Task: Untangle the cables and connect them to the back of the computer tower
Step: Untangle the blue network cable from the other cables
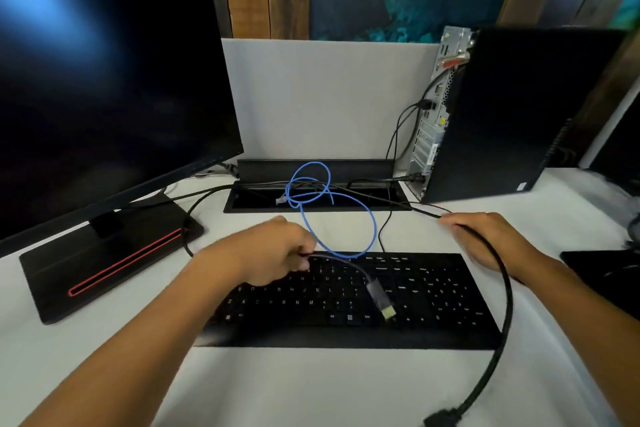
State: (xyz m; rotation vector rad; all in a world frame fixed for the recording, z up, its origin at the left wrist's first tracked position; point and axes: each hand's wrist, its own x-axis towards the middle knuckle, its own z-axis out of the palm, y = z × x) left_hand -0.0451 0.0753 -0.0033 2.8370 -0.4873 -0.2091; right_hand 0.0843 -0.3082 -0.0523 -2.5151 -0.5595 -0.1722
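- Far left: black monitor (104, 80), screen dark, standing on a flat black base with a red stripe (104, 270) on the white surface (311, 385).
- Left hand (273, 250) over the keyboard's upper left corner, fingers curled, pinching a thin dark cable (343, 263).
- Same cable arcing right and down from the pinch; its grey plug (381, 298) lying on the keys, long axis diagonal, gold tip pointing down and to the right.
- Black keyboard (433, 305) set with its long axis left to right; white key letters partly legible, such as Z, X, N, M and Alt, Ctrl on the bottom row.
- Blue cable (372, 218) in loose overlapping loops, running from the open cable tray (311, 204) at the back of the surface to the keyboard's top edge; clear plug end (281, 199) at the tray, pointing left.
- Thin black cables crossing the tray, tangled with the blue loops.
- Right hand (485, 239) palm down beside the keyboard's upper right corner, fingers bent around a thick black cable (507, 295).
- Thick cable sweeping from that grip down along the keyboard's right edge, ending in a black connector (443, 419) at the bottom edge.
- Right rear: black computer tower (512, 114) upright, metal back panel (433, 135) facing left, several black cables plugged in; labels there too small to read.
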